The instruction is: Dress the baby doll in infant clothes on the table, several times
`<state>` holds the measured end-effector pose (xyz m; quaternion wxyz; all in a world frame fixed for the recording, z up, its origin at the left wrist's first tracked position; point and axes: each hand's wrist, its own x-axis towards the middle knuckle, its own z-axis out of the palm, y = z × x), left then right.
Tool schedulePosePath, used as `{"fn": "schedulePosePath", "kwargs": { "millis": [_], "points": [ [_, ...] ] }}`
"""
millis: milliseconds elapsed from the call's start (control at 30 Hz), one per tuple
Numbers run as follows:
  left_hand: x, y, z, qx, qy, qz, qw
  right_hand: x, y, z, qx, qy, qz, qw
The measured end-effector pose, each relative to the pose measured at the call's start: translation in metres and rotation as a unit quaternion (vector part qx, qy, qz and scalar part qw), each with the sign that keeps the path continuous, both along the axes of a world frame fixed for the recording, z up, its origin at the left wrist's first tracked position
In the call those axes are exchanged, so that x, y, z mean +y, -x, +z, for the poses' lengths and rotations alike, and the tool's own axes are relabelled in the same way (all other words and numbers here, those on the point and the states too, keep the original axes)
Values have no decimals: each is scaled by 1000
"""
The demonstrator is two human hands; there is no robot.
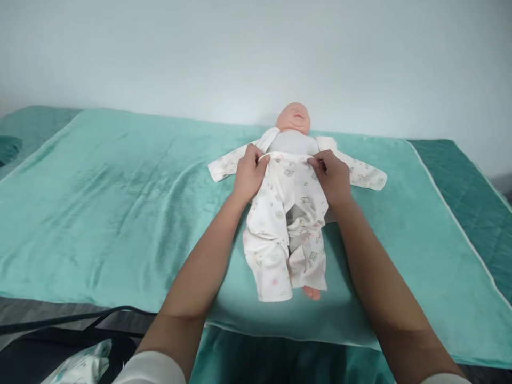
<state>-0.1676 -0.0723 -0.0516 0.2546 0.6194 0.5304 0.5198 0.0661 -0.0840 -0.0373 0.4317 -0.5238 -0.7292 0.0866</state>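
Observation:
A baby doll lies on its back with its head toward the wall. It has on a white printed long-sleeved top, whose front is spread apart over a plain white layer. White printed baby pants cover its legs, and one foot shows below the cuff on the right. My left hand pinches the waistband at its left end. At the right end of the same waistband, my right hand is closed on the cloth. The waistband is stretched level across the doll's belly.
A teal plush blanket is spread over the bed, with a darker quilted cover beneath it at the right. Behind stands a pale wall. At lower left, a folded printed cloth rests on a black surface.

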Motion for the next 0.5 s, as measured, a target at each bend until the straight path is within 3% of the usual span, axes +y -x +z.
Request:
{"fn": "schedulePosePath", "kwargs": {
  "millis": [167,300,500],
  "points": [
    [32,7,-18,-51,46,18,997,26,-1,-3,46,71,-42,996],
    [32,3,-19,-64,34,23,997,36,0,-9,128,132,-36,982],
    [25,1,-14,20,-58,-12,998,21,5,-11,172,78,-15,982]
  ]
}}
